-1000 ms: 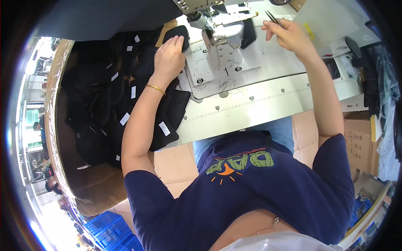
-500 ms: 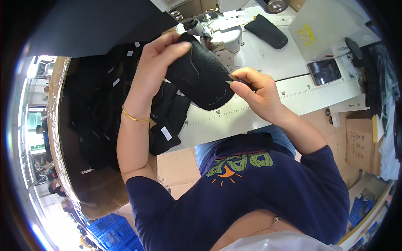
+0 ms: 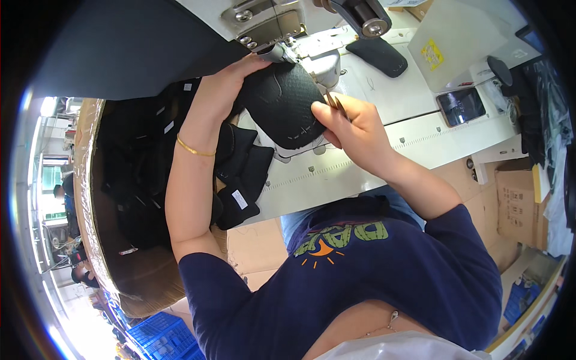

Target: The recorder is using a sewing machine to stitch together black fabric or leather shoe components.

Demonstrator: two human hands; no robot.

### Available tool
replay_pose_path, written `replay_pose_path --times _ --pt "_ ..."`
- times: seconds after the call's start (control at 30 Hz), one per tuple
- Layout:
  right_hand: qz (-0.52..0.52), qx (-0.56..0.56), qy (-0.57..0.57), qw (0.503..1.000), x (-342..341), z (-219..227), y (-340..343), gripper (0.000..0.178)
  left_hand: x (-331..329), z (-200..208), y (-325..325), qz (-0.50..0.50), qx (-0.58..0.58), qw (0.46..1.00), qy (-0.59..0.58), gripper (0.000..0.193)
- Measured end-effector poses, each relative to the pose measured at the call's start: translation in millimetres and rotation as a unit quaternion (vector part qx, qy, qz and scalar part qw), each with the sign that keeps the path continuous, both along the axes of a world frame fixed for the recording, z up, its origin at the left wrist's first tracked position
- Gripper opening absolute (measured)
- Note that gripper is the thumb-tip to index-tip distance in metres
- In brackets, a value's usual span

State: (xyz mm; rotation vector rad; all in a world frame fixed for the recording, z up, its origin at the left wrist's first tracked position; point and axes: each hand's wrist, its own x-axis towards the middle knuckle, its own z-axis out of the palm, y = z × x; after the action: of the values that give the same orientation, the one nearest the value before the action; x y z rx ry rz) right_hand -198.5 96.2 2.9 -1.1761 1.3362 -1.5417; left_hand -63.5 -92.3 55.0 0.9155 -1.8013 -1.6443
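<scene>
Black piece (image 3: 277, 107) drawn in close to the sewing machine (image 3: 273, 35)

In the head view, the black piece lies at a slant just on the near side of the sewing machine, over the left part of the white counter (image 3: 342, 165). Its far end runs up to the machine head; whether it sits under the needle cannot be told. Pale stitch marks (image 3: 298, 133) show at its near end.

The left hand (image 3: 223, 89) touches the piece's far left edge, but its fingertips are partly hidden, so how firmly it grips cannot be told. The right hand (image 3: 359, 125) is closed around dark tweezers (image 3: 339, 107), its thumb against the piece's right edge.

A second ago the hands were well apart, the right one raised on the far right; now both are at this one piece. Since half a second ago, the left thumb has slid off the piece's face toward its far edge. That suggests a shift from handling the piece to lining it up at the machine.

A second black piece (image 3: 379, 57) lies on the far right, beyond the phone (image 3: 461, 107). To the left, black pieces with white labels (image 3: 135, 162) fill a cardboard box (image 3: 91, 180).
</scene>
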Motion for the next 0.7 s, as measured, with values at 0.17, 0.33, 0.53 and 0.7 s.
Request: replay_pose_path --times 0.17,0.33,0.53,0.7 --pt "0.01 -0.027 -0.068 0.997 -1.9 1.9 -5.4 0.034 -7.9 2.7 -17.6 -0.071 0.058 0.996 -0.021 0.027" --pt "0.012 -0.014 -0.088 0.996 1.1 -2.6 -6.0 0.035 -5.0 0.7 -26.8 -0.001 0.001 0.995 -0.098 0.025" --pt "-0.095 -0.083 0.134 0.983 -0.6 -7.7 -0.8 0.031 1.1 -21.6 26.7 0.124 -0.428 0.892 0.072 0.025" --pt "-0.035 -0.079 0.055 0.995 7.1 -2.9 3.6 0.026 29.3 -37.9 47.3 -0.006 -0.827 0.562 0.015 0.025"
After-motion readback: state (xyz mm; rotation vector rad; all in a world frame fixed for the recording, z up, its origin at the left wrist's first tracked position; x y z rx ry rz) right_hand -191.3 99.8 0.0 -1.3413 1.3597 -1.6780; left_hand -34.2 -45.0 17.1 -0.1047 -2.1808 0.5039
